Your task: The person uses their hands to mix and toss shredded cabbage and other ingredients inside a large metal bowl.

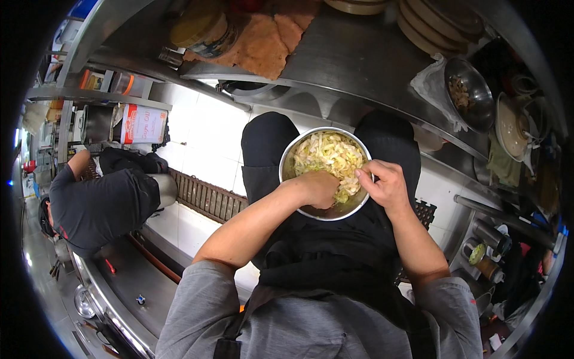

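Observation:
A round stainless steel bowl (287, 155) rests on my lap, between my thighs. It holds chopped pale yellow-green leaf vegetable (332, 150), perhaps cabbage, mixed with whitish pieces. My left hand (319, 189) reaches down into the bowl from its near left side. Its fingers are hidden among the vegetable, so their grip does not show. At the right, my right hand (382, 181) grips the bowl's rim, with the thumb on the inner side.
A steel counter (354, 58) runs ahead, bearing a tub (204, 29), brown sheets (264, 45), stacked plates (430, 27) and another steel bowl (468, 94) with pale pieces. A person (103, 202) bends over at left, near a floor drain grate (208, 197).

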Demonstrator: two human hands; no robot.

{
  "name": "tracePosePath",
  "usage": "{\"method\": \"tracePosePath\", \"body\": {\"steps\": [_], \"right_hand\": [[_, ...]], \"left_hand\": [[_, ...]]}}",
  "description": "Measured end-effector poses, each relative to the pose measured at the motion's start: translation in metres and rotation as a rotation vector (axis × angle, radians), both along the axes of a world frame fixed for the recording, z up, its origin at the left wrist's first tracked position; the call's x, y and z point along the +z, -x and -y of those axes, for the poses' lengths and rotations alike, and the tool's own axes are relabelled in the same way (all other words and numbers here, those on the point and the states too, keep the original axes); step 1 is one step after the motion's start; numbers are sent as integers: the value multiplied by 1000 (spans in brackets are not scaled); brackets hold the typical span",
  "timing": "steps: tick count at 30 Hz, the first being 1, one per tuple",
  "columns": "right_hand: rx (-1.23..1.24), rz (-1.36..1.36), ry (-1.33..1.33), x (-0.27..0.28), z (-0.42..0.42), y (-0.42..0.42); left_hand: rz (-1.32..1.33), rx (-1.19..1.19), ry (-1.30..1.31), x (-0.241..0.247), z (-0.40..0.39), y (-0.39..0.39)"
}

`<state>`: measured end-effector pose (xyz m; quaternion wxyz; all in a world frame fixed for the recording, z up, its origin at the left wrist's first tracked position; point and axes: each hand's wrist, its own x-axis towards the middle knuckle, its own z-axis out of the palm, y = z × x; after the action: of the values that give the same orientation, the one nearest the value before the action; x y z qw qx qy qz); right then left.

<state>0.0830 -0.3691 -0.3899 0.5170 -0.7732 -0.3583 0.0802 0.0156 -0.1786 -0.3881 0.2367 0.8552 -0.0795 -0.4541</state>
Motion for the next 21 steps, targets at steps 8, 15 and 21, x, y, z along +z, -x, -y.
{"method": "tracePosePath", "body": {"steps": [8,15,21], "right_hand": [[2,-20,-1,-4,1,-1],[-12,-32,1,-5,1,-1],[-8,-20,8,-2,-1,-1]], "left_hand": [[138,126,245,24,-22,0],[223,615,309,51,-39,-8],[100,953,428,38,-26,-6]]}}
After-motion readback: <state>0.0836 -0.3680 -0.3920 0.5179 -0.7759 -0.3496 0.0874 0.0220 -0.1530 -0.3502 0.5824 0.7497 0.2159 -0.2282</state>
